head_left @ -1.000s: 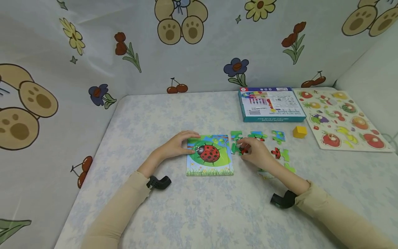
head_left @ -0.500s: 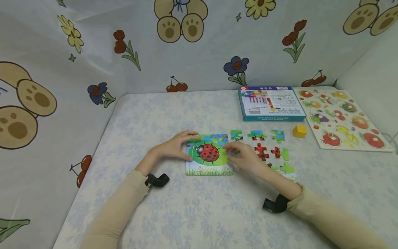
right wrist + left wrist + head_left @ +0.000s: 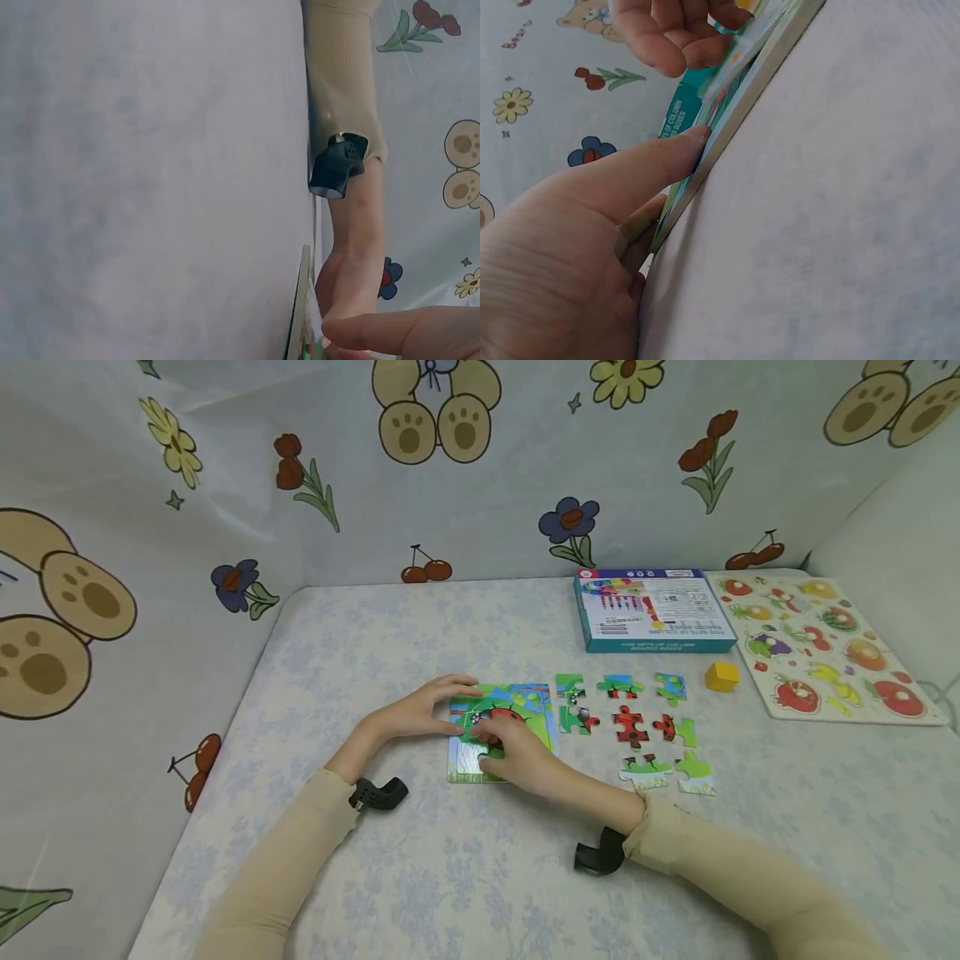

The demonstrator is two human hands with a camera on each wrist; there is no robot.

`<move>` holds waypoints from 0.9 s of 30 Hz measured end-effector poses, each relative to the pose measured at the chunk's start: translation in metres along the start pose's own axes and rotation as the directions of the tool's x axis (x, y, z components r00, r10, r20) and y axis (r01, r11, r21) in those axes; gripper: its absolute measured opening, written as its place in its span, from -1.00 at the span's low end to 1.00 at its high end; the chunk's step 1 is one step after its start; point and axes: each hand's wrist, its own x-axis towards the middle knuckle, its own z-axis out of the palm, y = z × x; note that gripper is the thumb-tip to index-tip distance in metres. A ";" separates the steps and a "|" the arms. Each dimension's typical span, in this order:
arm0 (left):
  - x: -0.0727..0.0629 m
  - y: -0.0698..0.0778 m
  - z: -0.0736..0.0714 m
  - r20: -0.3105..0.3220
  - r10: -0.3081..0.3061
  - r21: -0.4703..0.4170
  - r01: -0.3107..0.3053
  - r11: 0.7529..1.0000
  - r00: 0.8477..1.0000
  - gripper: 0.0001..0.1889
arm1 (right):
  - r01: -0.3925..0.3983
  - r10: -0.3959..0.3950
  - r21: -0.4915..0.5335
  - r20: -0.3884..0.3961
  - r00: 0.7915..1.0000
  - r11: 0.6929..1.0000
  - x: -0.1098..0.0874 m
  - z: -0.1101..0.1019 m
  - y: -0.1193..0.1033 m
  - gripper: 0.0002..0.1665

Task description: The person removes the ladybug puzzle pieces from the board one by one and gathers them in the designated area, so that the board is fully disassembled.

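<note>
A square ladybug puzzle board (image 3: 536, 693) lies flat on the table. My left hand (image 3: 412, 710) holds it by the upper left corner, fingers along the far edge and thumb at the left side. Over the board, my right hand (image 3: 521, 756) pinches a pale puzzle piece (image 3: 739, 60), which looks tilted above the surface in the left wrist view. The hand hides part of the ladybug. To the right lie loose puzzle pieces in rows, among them a red one (image 3: 630, 727), a green one with a leg outline (image 3: 647, 768) and a corner one (image 3: 696, 768).
Behind the pieces stands a teal and white box (image 3: 656, 614). A yellow cube (image 3: 722, 677) is in front of its right end. At far right lies a fruit picture board (image 3: 832, 652). A patterned cloth hangs behind the table.
My right hand has moved left from the loose pieces, past the board's right edge, to over the board's lower left part. The left hand has stayed at the corner, its thumb shifting slightly.
</note>
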 end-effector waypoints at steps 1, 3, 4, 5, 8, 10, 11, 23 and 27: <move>0.000 0.000 0.000 -0.002 -0.002 -0.003 0.002 1.000 1.000 -0.39 | -0.003 0.003 0.024 -0.009 1.000 1.000 0.003 0.001 0.000 -0.64; -0.001 0.000 -0.001 -0.005 -0.002 -0.010 0.002 1.000 1.000 -0.39 | -0.003 0.005 0.085 -0.021 1.000 0.996 0.009 0.002 0.002 -0.69; -0.002 0.000 -0.001 -0.007 -0.002 -0.012 0.002 1.000 1.000 -0.39 | -0.012 0.015 0.125 -0.022 1.000 0.992 0.011 0.001 0.003 -0.70; -0.002 -0.001 -0.001 -0.007 0.000 -0.015 0.000 1.000 1.000 -0.39 | -0.022 0.025 0.155 -0.021 0.999 0.988 0.012 0.001 0.004 -0.69; -0.001 -0.002 -0.001 -0.005 0.002 -0.020 -0.002 1.000 1.000 -0.39 | -0.067 0.072 0.222 -0.016 0.997 0.973 0.009 -0.006 0.008 -0.67; -0.001 -0.002 -0.002 -0.004 0.000 -0.020 0.000 1.000 1.000 -0.38 | -0.105 0.113 0.266 -0.016 0.993 0.958 0.002 -0.015 0.012 -0.65; -0.001 -0.002 -0.002 -0.004 -0.003 -0.021 0.002 1.000 1.000 -0.38 | -0.120 0.132 0.281 -0.022 0.991 0.952 -0.003 -0.020 0.015 -0.64; 0.002 -0.001 -0.001 0.011 -0.031 0.018 0.031 0.999 0.999 -0.36 | -0.212 0.250 0.277 -0.110 0.962 0.937 -0.076 -0.071 0.059 -0.59; 0.000 0.005 -0.003 0.014 -0.058 0.078 0.057 0.995 0.998 -0.40 | -0.192 0.212 0.137 -0.158 0.964 0.972 -0.080 -0.065 0.065 -0.60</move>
